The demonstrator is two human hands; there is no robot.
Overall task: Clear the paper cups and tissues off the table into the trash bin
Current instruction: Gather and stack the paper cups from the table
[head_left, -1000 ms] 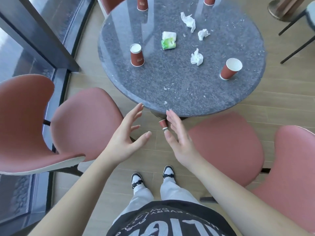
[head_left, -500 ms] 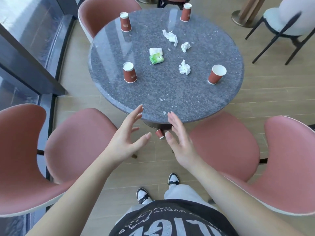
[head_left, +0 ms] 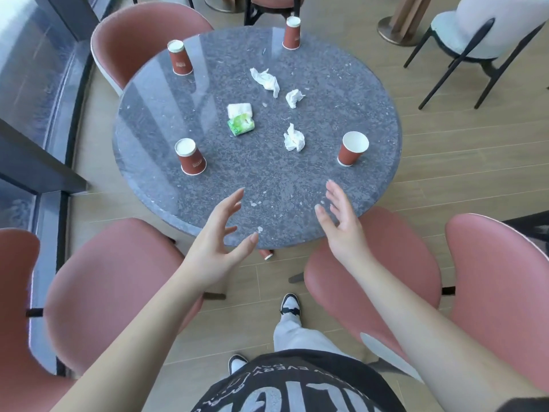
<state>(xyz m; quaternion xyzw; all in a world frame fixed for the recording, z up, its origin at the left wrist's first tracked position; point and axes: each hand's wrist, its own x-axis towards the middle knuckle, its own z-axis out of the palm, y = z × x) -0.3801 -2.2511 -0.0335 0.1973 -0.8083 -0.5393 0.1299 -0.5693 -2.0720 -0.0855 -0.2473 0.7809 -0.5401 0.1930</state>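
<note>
four red paper cups stood on the round grey speckled stone table (head_left: pixel 267 179): one upside-down red paper cup (head_left: pixel 190 157) toward the table's left side, one upright red paper cup with a white inside (head_left: pixel 353 148) toward its right side, a second upside-down cup (head_left: pixel 179 57) at the far left rim and a third upside-down cup (head_left: pixel 291 33) at the far rim. three crumpled white tissues lay around the table's middle: a long twisted tissue (head_left: pixel 266 80) farthest from you, a small balled tissue (head_left: pixel 294 98) just beside it, and a larger crumpled tissue (head_left: pixel 294 138) nearer you, between the two nearer cups. a green and white tissue packet (head_left: pixel 240 119) lay at the table's centre, left of the tissues. another small red cup (head_left: pixel 266 254) lay on the wooden floor under the table's near edge.

your left hand (head_left: pixel 215 242) hovered over the table's near edge with fingers spread and slightly bent, holding nothing. your right hand (head_left: pixel 341 221) hovered over the near right part of the table, fingers straight and apart, palm turned inward, also holding nothing. neither hand touched a cup or tissue.

pink upholstered chairs (head_left: pixel 113 281) stood around the table, and a white chair with black legs (head_left: pixel 481 34) stood well apart beyond the table's far right.
</note>
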